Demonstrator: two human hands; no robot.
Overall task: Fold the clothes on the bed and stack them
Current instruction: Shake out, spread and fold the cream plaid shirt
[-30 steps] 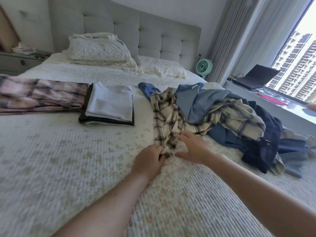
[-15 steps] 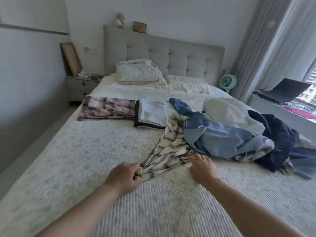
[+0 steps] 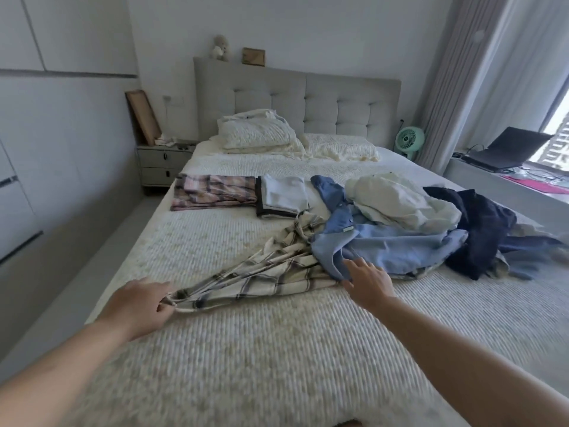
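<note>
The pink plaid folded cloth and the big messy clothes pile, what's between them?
In the head view, a folded white garment on a dark folded one lies between the pink plaid folded cloth and the unfolded pile.

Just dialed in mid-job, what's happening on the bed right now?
A person is folding laundry. The left hand pinches one end of a cream plaid shirt, stretched out from under a light blue garment in the unfolded heap. The right hand hovers open at that garment's edge. A folded pink plaid piece and a small folded white-and-dark stack lie side by side farther up the bed.
</note>
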